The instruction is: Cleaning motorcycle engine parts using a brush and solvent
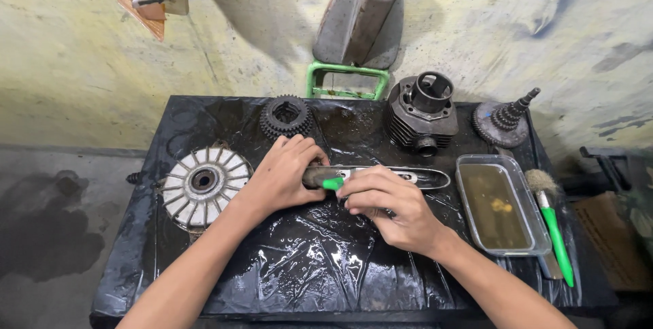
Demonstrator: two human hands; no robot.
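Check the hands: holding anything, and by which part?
Left hand grips the long metal part at its left end. Right hand pinches a small green-handled tool.

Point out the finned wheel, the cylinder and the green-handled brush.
Finned wheel [202, 183], head view, on its hub.
Cylinder [416, 119], head view, on its finned body.
Green-handled brush [556, 234], head view, on the handle.

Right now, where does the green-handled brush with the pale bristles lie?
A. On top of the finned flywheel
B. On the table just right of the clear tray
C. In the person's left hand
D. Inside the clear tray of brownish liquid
B: the green-handled brush lies on the black-covered table, alongside the right edge of the clear tray, with neither hand touching it.
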